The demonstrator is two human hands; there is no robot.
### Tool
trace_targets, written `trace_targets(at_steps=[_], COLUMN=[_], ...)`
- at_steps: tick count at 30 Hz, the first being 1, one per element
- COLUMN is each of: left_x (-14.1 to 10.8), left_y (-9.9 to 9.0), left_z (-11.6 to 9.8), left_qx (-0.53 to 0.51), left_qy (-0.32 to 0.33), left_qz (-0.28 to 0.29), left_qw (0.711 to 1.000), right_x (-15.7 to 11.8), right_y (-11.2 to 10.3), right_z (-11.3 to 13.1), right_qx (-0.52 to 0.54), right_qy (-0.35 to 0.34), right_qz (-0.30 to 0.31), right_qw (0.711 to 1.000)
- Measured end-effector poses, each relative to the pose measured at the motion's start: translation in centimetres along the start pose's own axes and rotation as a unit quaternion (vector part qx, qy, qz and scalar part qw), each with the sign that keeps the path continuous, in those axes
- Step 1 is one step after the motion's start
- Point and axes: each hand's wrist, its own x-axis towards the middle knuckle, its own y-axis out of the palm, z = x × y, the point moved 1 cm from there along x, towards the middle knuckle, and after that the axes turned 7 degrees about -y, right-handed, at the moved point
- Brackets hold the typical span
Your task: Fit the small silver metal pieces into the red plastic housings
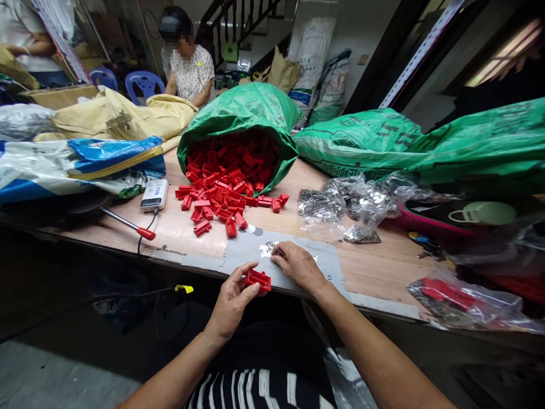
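My left hand (232, 301) pinches a red plastic part (258, 280) between thumb and fingers, just in front of the table edge, its hollow side facing up. On the grey mat (327, 261), my right hand (298, 264) has its fingertips pressed together beside a small heap of shiny metal pieces (267, 249); what they hold, if anything, is too small to make out. Beyond the mat, many loose red parts (221, 199) spill from the mouth of a green sack (251, 108).
Clear bags of metal pieces (323, 204) lie right of the red pile. A white power bank (154, 195) with a cable and a red-tipped lever (146, 233) are at left. Another person (191, 74) sits across the table. A green cup (485, 213) is at right.
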Motion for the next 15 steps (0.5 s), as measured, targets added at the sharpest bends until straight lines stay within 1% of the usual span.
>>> trace_targets(at_steps=[4,9,15], left_x=[-0.06,0.00,0.02], left_y=[-0.09,-0.24,-0.37], left_z=[-0.08,0.14,0.32], left_qx=[0.005,0.003,0.003], left_qy=[0.002,0.000,0.006], left_qz=[-0.007,-0.010,-0.021], left_qw=[1.000,1.000,1.000], right_x=[0.09,-0.03,-0.62], right_y=[0.11,0.10,0.30], right_z=[0.54,0.40,0.00], right_qx=[-0.014,-0.020,-0.004], right_qy=[0.013,0.007,-0.015], right_qz=[0.010,0.009,-0.017], right_qw=[1.000,1.000,1.000])
